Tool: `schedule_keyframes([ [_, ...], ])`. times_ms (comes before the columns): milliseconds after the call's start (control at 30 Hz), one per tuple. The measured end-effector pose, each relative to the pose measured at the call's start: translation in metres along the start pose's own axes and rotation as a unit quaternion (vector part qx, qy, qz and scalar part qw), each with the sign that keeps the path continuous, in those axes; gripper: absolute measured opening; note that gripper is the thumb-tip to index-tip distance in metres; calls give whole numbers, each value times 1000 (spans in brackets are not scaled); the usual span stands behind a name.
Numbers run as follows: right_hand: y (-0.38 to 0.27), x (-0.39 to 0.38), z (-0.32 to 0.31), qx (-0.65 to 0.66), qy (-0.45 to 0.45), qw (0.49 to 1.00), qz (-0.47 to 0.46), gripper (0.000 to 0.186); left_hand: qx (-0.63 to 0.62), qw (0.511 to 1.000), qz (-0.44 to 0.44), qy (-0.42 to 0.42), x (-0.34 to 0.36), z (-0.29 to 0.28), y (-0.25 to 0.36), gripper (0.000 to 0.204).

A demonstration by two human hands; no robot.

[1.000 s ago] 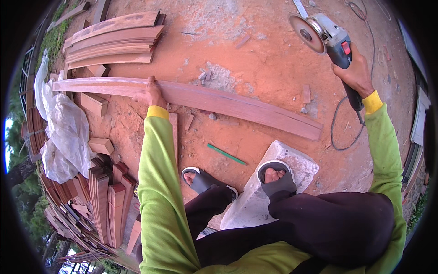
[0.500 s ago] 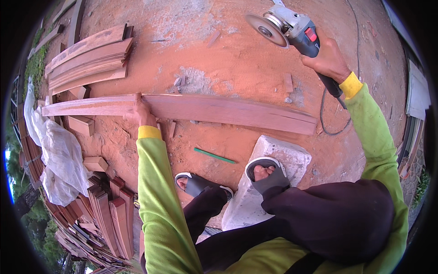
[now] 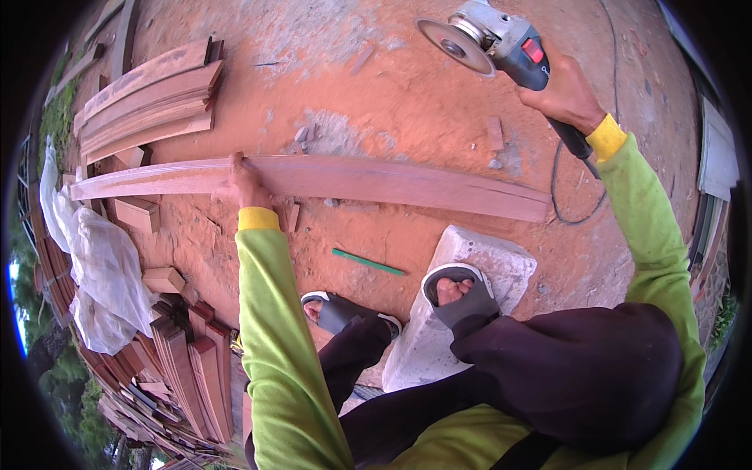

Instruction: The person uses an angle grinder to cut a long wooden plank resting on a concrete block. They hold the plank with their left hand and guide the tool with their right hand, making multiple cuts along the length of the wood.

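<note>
Closest in there's a whitish concrete block (image 3: 501,262), one dark sandal (image 3: 470,309) planted on it and a trouser leg covering part of its near end. The other sandal (image 3: 348,313) is on the dirt just left of the block. Way out left of the block there's a bunch of boards (image 3: 188,360), then a crumpled clear plastic sheet (image 3: 110,274) and a couple of chunky wood offcuts (image 3: 137,213). A thin green strip (image 3: 368,262) lies near the block, on its left, between it and the plank. A dark cord (image 3: 576,222) loops around to the right of the block, and a small wood scrap (image 3: 495,133) sits beyond it. Farthest out, beyond the block to the left, is a stack of planks (image 3: 153,102).

The long plank (image 3: 376,176) runs crosswise just beyond the block, mostly off to its left. Pinkish brown, thin dark streak near the right end; looks bowed, but this lens bends edges, so can't tell. Left hand (image 3: 244,184) is clamped around it. Right hand (image 3: 568,94) is wrapped around an angle grinder (image 3: 521,59), well beyond the block, disc apart from the wood.
</note>
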State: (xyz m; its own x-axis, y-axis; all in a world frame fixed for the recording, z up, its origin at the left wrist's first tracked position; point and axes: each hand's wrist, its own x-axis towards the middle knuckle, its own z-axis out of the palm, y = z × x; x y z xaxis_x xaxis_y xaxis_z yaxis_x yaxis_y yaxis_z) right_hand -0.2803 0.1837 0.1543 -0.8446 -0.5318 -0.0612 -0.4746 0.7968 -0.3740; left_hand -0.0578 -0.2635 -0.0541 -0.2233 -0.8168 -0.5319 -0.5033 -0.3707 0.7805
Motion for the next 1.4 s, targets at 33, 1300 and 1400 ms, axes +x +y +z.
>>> schedule_keyframes([
  [33, 9, -8, -3, -23, -6, 1000, 10, 58, 58, 998, 11, 36, -31, 20, 10, 45],
  [1300, -74, -37, 50, -9, -255, 961, -110, 63, -36, 978, -27, -203, -10, -90, 22, 50],
  [1400, -70, -40, 51, -7, -248, 961, -118, 63, -39, 977, -27, -208, -5, -89, 20, 48],
])
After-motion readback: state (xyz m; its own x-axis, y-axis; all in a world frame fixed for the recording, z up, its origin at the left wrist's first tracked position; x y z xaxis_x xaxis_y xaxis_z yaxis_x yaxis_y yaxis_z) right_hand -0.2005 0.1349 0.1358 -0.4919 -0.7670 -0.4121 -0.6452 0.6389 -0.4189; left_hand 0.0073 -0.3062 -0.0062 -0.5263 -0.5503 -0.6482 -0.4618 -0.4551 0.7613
